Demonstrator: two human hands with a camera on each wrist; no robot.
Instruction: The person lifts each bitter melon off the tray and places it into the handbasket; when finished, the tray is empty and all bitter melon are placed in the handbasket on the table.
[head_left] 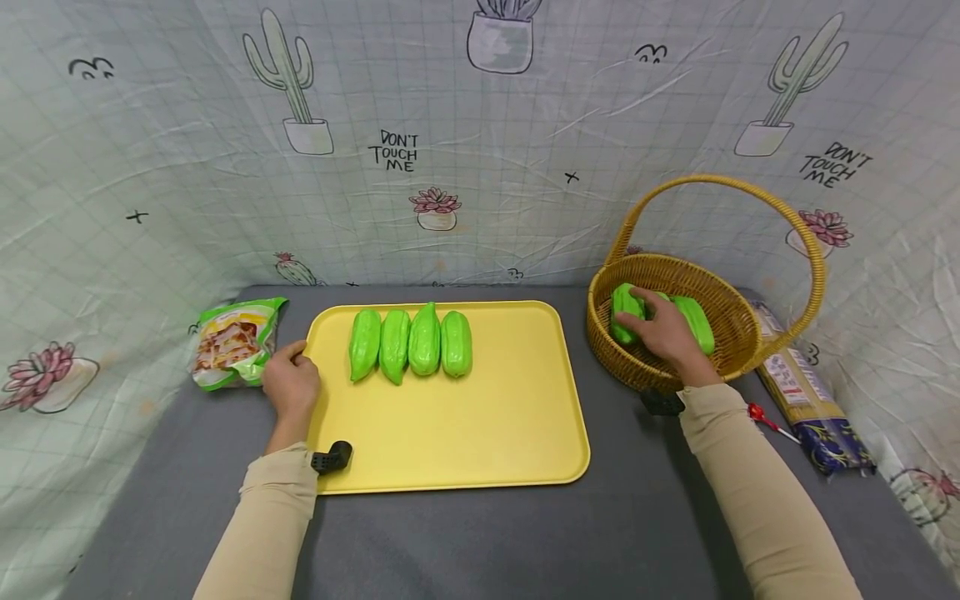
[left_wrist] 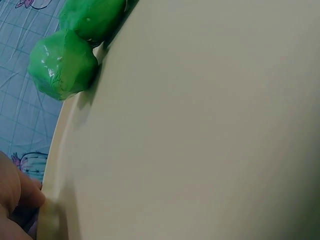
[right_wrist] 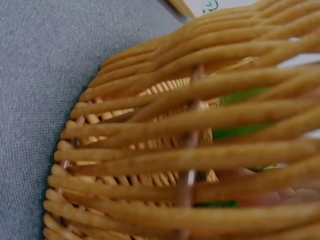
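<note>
In the head view my right hand (head_left: 666, 332) reaches into a wicker basket (head_left: 723, 271) with a tall hoop handle and grips a green ribbed gourd (head_left: 624, 304). Another green gourd (head_left: 696, 323) lies in the basket beside that hand. The right wrist view looks through the basket's woven wall (right_wrist: 150, 120), which partly hides fingers and green skin. My left hand (head_left: 291, 383) holds the left rim of a yellow tray (head_left: 487, 425), its fingertips right at the edge in the left wrist view. Several green gourds (head_left: 425, 340) lie side by side on the tray's far part.
Left of the tray sits a colourful food bag (head_left: 236, 343). Right of the basket lie a long pasta-like packet (head_left: 806, 392) and a small red-tipped item (head_left: 757, 412). A printed cloth (head_left: 480, 192) stands behind the grey table surface (head_left: 480, 542).
</note>
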